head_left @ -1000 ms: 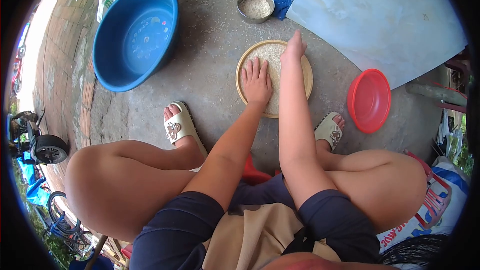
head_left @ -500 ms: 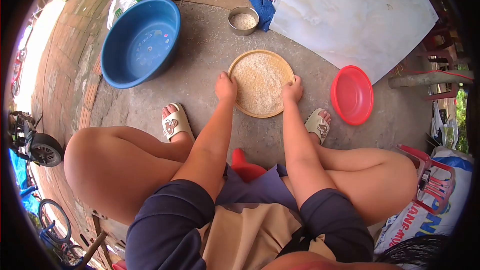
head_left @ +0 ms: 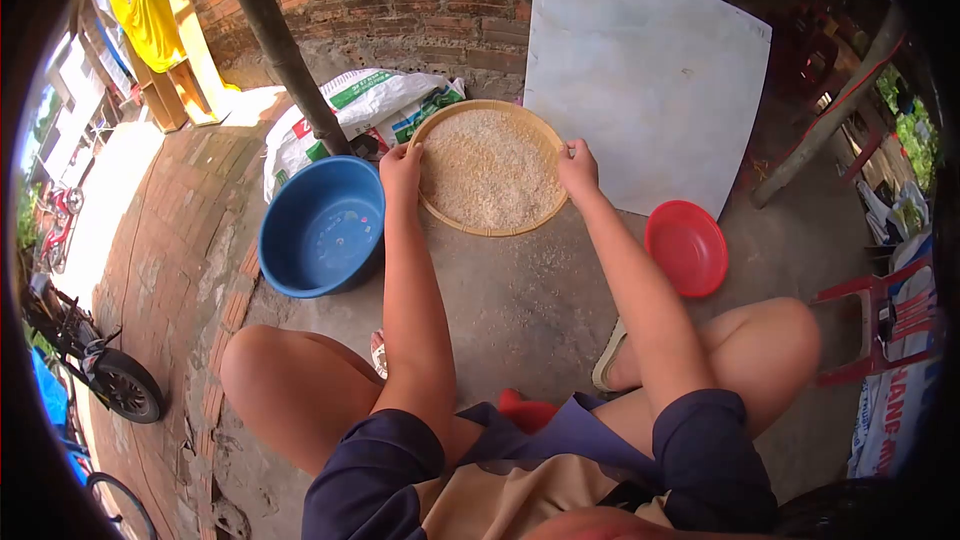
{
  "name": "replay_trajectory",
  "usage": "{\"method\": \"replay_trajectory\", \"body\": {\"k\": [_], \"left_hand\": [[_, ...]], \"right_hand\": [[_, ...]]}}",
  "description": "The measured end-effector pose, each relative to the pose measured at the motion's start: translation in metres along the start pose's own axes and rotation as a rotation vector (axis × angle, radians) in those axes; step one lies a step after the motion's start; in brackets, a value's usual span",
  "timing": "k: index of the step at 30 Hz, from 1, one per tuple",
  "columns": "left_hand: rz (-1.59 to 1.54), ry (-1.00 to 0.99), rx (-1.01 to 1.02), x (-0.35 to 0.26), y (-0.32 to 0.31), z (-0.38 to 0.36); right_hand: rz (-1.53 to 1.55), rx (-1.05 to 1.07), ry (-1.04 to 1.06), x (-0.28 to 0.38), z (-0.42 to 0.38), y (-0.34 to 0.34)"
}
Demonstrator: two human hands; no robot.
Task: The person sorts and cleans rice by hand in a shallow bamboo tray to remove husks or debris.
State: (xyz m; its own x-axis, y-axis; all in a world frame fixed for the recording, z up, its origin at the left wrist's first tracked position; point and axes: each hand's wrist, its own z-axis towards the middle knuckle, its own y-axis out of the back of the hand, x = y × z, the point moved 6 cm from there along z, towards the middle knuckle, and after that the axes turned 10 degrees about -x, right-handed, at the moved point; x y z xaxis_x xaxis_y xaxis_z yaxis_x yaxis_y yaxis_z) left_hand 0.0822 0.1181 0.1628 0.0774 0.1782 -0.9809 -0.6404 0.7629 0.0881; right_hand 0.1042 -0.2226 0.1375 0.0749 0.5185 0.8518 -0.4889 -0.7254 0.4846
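Basin [head_left: 322,230] of blue plastic stands on the concrete floor [head_left: 510,340] at the left, wide-mouthed and deep, with pale marks on its bottom. Behind it lie printed sacks [head_left: 375,100], near the foot of a dark post [head_left: 265,35].

Next comes the person's left grip [head_left: 400,176], a bare hand closed on the left edge of a round woven tray [head_left: 487,231]. The tray lies between both hands and looks raised off the floor, out in front of the knees; its exact tilt cannot be told. Being round, it has no true long axis; the line that counts runs across it, rim to rim, from one hand to the other. Neither hand is nearer, since each touches its own side. The weave is tan, with a narrow raised rim, and a broad, uneven layer of pale grains [head_left: 490,165] covers much of the inside, with tan showing through in places.

The right grip [head_left: 579,172] clasps the opposite edge; the fingers beneath are hidden on both sides. Beyond it a large white board [head_left: 650,90] leans near the brick wall [head_left: 450,0], and a red basin [head_left: 687,248] sits on the floor just beside the right forearm.
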Motion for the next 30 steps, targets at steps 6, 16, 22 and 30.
{"method": "replay_trajectory", "body": {"k": [6, 16, 22, 30], "left_hand": [[-0.149, 0.047, 0.219, -0.145, -0.040, 0.050], [0.118, 0.377, 0.252, -0.128, 0.034, -0.027], [0.254, 0.272, 0.331, -0.093, 0.018, -0.029], [0.362, 0.299, 0.377, -0.027, 0.024, 0.016]], "right_hand": [[0.018, 0.050, 0.057, 0.110, 0.063, 0.070], [0.156, 0.535, -0.105, 0.133, 0.006, 0.091], [0.128, 0.489, -0.129, 0.094, 0.012, 0.065], [-0.049, 0.830, -0.207, 0.084, -0.019, 0.039]]}}
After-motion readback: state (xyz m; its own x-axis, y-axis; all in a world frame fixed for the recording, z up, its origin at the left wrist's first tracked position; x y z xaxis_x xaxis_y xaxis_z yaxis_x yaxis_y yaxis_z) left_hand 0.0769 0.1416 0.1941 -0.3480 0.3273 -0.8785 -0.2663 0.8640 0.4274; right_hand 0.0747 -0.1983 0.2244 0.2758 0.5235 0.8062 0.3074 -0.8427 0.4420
